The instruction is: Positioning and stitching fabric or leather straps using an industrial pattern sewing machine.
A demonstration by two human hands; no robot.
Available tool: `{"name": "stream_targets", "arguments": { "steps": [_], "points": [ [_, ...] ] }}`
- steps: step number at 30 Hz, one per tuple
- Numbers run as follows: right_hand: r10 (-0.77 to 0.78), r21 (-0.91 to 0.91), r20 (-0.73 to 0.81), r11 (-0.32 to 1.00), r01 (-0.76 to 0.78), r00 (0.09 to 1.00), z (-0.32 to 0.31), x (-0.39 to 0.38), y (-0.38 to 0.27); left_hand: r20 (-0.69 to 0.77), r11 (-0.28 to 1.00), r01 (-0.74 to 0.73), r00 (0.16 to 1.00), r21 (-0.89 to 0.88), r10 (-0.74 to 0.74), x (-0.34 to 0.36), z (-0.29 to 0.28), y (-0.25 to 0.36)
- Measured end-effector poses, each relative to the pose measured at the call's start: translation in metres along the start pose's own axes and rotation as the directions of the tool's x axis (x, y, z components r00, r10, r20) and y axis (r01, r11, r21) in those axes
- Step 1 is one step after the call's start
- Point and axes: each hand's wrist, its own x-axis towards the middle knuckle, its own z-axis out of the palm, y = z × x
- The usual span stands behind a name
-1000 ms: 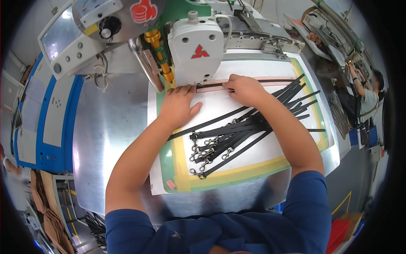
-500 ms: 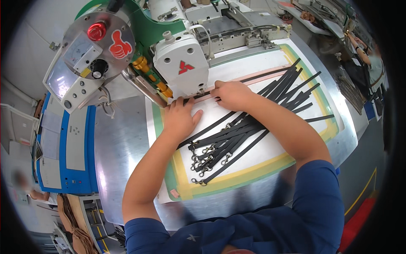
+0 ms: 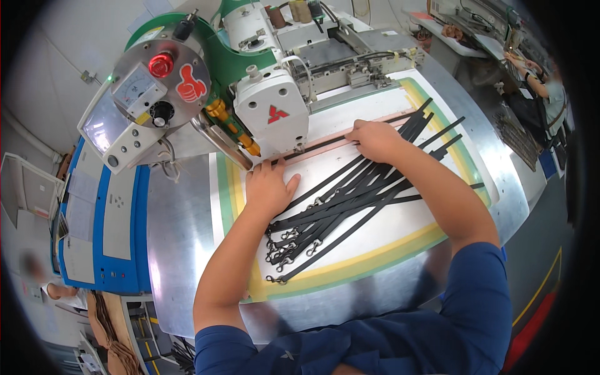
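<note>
A long black strap [image 3: 324, 145] lies along a pink strip [image 3: 395, 119] beneath the white head [image 3: 272, 107] of a sewing machine. My left hand [image 3: 270, 190] rests at the strap's left end, fingertips down on it and thumb held apart. Farther right, my right hand [image 3: 376, 141] has its fingers bent onto the strap; its fingertips are partly hidden. Closer to me, a loose heap of black straps with metal snap hooks [image 3: 286, 247] lies across the white sheet [image 3: 350, 250], partly under my right forearm.
A yellow and green taped border [image 3: 350, 273] frames the sheet on the metal table [image 3: 181, 219]. The control panel [image 3: 119, 131] and a gold cylinder [image 3: 232, 127] stand left of the machine head. Behind it are thread spools [image 3: 300, 11]. Other people are at both far sides.
My right hand has slid rightward along the strap, away from the machine head, baring more of the strap. My left hand stays by the strap's left end. The whole view has shifted slightly.
</note>
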Motion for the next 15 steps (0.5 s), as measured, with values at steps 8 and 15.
{"name": "stream_targets", "arguments": {
  "steps": [8, 15],
  "points": [
    [-0.062, 0.000, -0.064, 0.998, 0.062, 0.996, 0.008, -0.003, 0.008, -0.058, 0.993, -0.030, 0.998, -0.111, 0.023, 0.013, 0.005, 0.021],
    [-0.134, -0.004, -0.073, 0.991, 0.134, 0.988, 0.009, -0.002, 0.013, 0.008, 0.994, -0.006, 1.000, -0.110, 0.007, 0.024, 0.004, 0.054]
  ]
}}
